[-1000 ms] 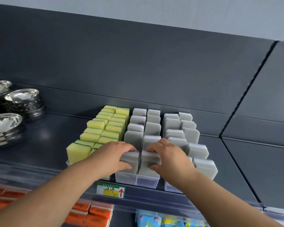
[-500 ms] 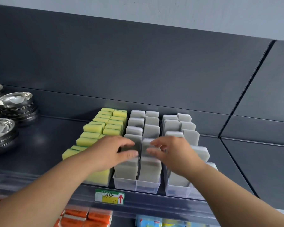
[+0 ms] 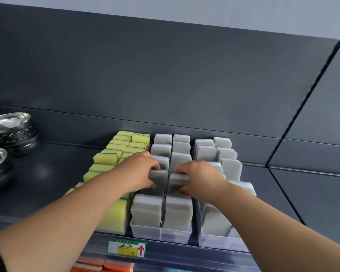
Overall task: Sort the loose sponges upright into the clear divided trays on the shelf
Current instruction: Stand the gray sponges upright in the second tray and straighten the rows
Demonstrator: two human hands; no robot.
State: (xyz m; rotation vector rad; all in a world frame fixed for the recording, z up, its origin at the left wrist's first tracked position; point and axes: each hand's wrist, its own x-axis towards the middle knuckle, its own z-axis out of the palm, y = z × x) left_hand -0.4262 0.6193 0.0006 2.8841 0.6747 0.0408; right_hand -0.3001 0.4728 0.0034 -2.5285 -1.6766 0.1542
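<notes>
Stacked shiny steel bowls (image 3: pixel 10 124) sit far left on the dark grey metal shelf (image 3: pixel 47 173), with rows of yellow-and-green foam sponges (image 3: pixel 106 158) next to them. The left hand (image 3: pixel 139 173), loosely spread half a second ago, now curls fingers and thumb around a grey rectangular foam sponge (image 3: pixel 158 174) in the left lane of the middle clear plastic divided tray (image 3: pixel 159 233). The right hand (image 3: pixel 201 178) likewise clamps the neighbouring grey sponge (image 3: pixel 178 182) in the right lane. The front pair of grey sponges (image 3: pixel 145 209), held a second ago, stands upright and free. Further grey sponges stand in the right clear tray (image 3: pixel 214 242)
</notes>
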